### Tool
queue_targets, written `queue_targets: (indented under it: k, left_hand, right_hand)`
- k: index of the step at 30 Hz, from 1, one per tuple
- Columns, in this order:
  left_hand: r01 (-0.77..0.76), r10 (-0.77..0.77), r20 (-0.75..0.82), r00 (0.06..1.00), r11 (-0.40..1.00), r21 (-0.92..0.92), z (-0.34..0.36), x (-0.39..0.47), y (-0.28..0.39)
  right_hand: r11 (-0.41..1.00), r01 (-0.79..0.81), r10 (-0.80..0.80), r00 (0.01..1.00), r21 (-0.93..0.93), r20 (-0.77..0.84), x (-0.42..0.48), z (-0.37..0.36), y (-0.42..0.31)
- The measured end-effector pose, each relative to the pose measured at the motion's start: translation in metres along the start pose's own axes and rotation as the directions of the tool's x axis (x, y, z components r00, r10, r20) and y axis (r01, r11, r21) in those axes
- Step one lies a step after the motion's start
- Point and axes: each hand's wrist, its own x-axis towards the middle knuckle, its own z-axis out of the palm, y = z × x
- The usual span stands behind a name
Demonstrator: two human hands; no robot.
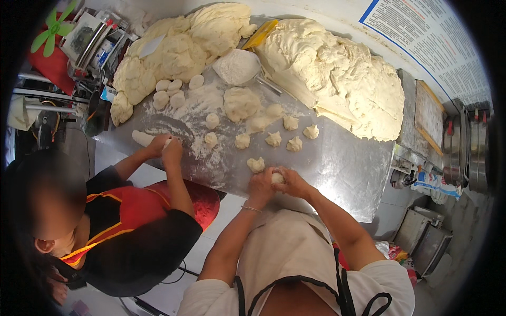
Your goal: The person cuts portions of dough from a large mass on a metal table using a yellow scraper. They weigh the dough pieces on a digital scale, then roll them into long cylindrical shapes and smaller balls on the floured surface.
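Both of my hands are closed around a small ball of dough (278,178) at the front edge of the steel table (348,166). My left hand (261,182) grips it from the left and my right hand (294,182) from the right; fingers hide part of the ball. Just beyond my left hand sits a rough dough piece (256,164). Farther up lie several torn dough lumps with pinched tops, such as one dough lump (294,144). Behind them a flattened dough mass (242,104) rests on the floured steel.
Large dough heaps (336,75) (178,51) fill the back. Between them lie a flour mound (237,66) and a yellow scraper (261,33). Smooth dough balls (177,99) are grouped at left. A co-worker in a red apron (142,205) handles a dough strip (142,138) beside me.
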Motion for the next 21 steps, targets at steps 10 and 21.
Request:
queue_targets:
  k: [10,21]
  left_hand:
    - [0.01,-0.019,0.108,0.994,0.996,0.09,0.002,-0.001,0.008]
    - [0.021,-0.031,0.221,0.975,0.999,0.047,-0.012,0.001,0.017]
  right_hand:
    - [0.99,0.034,-0.06,0.979,-0.136,-0.195,-0.008,0.019,0.026]
    - [0.992,-0.041,0.069,0.97,0.12,-0.235,-0.026,0.011,-0.025]
